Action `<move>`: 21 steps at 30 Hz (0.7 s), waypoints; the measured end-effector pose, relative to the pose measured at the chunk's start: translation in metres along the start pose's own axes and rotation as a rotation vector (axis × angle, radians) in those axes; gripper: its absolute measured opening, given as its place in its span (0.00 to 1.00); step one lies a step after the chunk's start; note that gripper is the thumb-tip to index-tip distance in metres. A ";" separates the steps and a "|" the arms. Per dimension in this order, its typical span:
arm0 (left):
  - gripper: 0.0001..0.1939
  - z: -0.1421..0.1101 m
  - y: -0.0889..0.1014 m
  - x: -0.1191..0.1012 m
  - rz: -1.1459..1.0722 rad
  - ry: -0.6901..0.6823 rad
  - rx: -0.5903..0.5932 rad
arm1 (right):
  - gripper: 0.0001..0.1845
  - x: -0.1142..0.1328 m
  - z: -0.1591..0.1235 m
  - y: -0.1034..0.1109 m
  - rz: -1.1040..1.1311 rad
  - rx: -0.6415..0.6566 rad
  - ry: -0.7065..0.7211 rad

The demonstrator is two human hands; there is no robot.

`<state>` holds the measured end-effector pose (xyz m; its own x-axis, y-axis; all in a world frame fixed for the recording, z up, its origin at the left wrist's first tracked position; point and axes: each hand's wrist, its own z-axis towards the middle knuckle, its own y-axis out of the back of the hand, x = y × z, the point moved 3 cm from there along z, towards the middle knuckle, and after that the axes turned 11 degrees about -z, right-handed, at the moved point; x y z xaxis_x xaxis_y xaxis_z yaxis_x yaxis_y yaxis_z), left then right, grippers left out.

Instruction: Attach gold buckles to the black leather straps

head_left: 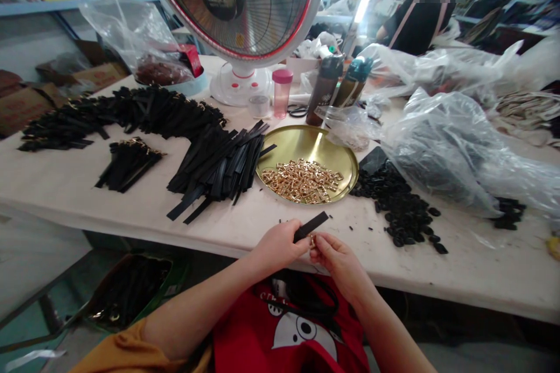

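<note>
My left hand [282,246] is closed on a black strap [311,226], whose free end sticks out up and to the right. Close beside it, my right hand [336,253] pinches a small gold buckle [312,242] at the strap; how far the strap passes through it is hidden by the fingers. Beyond the hands stands a round gold tray [286,143] holding a heap of gold buckles [301,182]. Left of the tray lies a pile of loose black straps [219,163]. On its right is a heap of small black pieces [400,204].
Bundled straps with gold ends [144,108] cover the table's left back, with a smaller bundle [126,166] in front. A fan heater [245,84], a pink cup [282,93] and bottles [324,90] stand behind. Plastic bags [455,151] fill the right. A person [415,23] is in the background.
</note>
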<state>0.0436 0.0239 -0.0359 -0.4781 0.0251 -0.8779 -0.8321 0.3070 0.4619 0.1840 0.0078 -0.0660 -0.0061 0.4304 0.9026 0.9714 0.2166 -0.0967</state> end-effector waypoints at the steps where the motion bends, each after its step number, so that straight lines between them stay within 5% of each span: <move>1: 0.12 0.000 0.000 0.001 -0.005 0.015 -0.007 | 0.17 0.001 -0.001 -0.001 0.001 -0.003 0.006; 11: 0.10 0.003 -0.004 -0.002 -0.275 0.057 0.104 | 0.16 0.002 -0.003 -0.005 -0.015 0.031 0.160; 21: 0.16 -0.009 0.000 -0.013 -0.095 -0.014 0.045 | 0.12 0.004 0.000 0.006 0.376 -0.179 0.000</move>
<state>0.0474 0.0148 -0.0234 -0.3933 0.0073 -0.9194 -0.8600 0.3508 0.3706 0.1899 0.0106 -0.0633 0.3567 0.4504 0.8185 0.9320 -0.1115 -0.3448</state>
